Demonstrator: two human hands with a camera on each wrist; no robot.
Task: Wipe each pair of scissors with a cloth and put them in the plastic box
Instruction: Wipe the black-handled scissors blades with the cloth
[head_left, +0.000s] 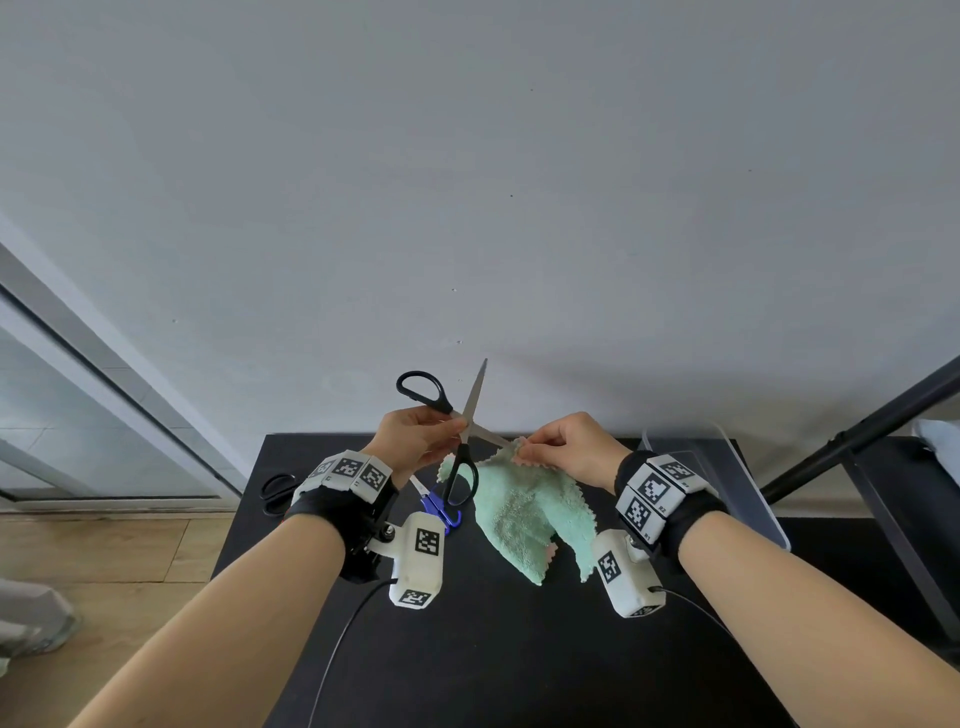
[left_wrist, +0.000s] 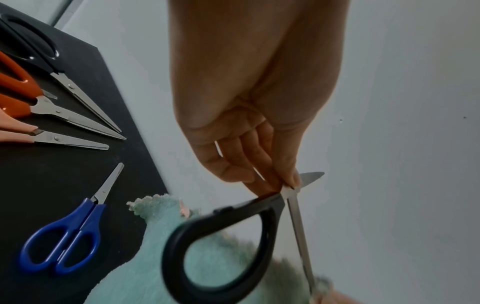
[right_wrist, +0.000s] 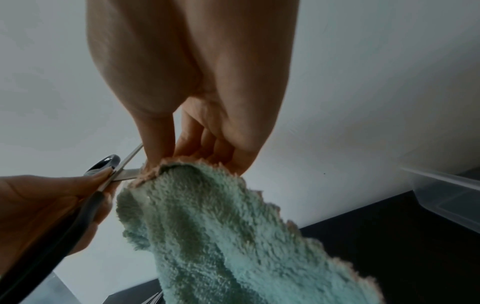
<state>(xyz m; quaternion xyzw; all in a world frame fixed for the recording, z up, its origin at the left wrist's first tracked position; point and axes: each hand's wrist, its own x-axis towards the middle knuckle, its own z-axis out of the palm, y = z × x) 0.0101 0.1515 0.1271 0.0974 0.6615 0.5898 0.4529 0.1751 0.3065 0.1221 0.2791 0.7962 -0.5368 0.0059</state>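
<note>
Black-handled scissors (head_left: 460, 415) are spread wide above the black table (head_left: 467, 649). My left hand (head_left: 415, 441) pinches them at the pivot, as the left wrist view shows on the scissors (left_wrist: 270, 205). One blade points up; the other runs right into the mint-green cloth (head_left: 524, 509). My right hand (head_left: 566, 447) pinches the cloth's top edge around that blade; the cloth (right_wrist: 221, 236) hangs down. A clear plastic box (head_left: 727, 488) sits at the table's right edge.
Blue-handled scissors (left_wrist: 64, 238), two orange-handled pairs (left_wrist: 23, 92), a pink-handled pair (left_wrist: 52, 137) and another black pair (left_wrist: 39, 53) lie on the table at left. A dark metal frame (head_left: 857, 441) stands at right; a grey wall lies behind.
</note>
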